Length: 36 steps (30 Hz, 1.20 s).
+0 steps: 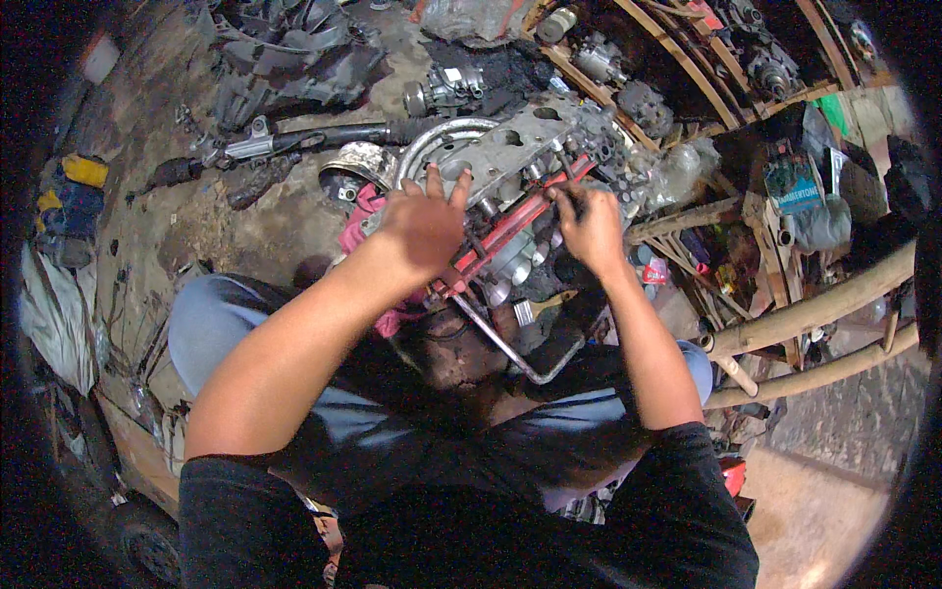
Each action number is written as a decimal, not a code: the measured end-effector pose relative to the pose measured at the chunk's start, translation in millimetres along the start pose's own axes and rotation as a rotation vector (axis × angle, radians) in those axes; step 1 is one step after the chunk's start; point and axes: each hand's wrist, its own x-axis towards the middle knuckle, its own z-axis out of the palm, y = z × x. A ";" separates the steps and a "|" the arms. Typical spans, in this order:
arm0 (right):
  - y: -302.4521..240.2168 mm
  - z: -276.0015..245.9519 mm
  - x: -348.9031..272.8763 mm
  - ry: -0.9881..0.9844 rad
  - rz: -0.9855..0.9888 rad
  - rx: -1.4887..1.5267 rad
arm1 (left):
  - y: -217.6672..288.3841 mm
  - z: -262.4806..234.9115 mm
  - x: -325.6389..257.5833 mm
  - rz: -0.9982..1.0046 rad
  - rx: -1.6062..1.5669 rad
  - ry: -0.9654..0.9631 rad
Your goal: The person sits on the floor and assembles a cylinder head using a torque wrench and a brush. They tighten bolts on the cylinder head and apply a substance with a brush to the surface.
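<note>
A grey metal engine part [505, 147] with round holes lies in front of me, inside a curved silver rim [417, 147]. My left hand [427, 216] rests over its near left side, fingers stretched out and holding nothing visible. Across the part runs a red metal bar tool [505, 228], slanting up to the right. From its near end a bent silver rod handle [491, 332] reaches toward my lap. My right hand [592, 231] is at the bar's far right portion, fingers curled and pressed together; what they pinch is hidden. Dark grime marks those fingers.
A paintbrush [538, 308] lies below the engine part, and a pink cloth [359, 224] at its left. Beyond are a long metal shaft [265, 145] and a motor-like part [451, 90]. Wooden poles [814, 306] and a slatted rack [677, 59] stand to the right.
</note>
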 end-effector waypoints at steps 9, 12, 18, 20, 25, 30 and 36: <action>-0.6 -4.4 4.5 -0.014 -0.032 0.007 | -0.9 6.2 -3.1 0.021 -0.005 0.117; -3.7 -10.3 7.3 -0.052 0.028 -0.030 | -1.2 4.6 -3.9 0.026 -0.005 0.139; -14.1 -17.8 0.4 -0.133 -0.055 -0.105 | -2.5 15.0 -1.4 0.015 -0.036 0.221; -8.7 -22.6 5.9 -0.146 -0.013 -0.153 | -1.2 15.4 -1.0 -0.001 -0.033 0.220; -15.5 -31.0 11.3 -0.215 0.039 -0.188 | 3.4 19.2 -0.3 -0.071 -0.085 0.184; -37.2 -28.4 6.3 -0.337 -0.073 -0.220 | 1.0 -5.3 -0.3 -0.060 -0.188 -0.072; -46.2 -27.1 7.1 -0.425 -0.136 -0.123 | 3.2 1.1 1.3 -0.082 -0.246 -0.013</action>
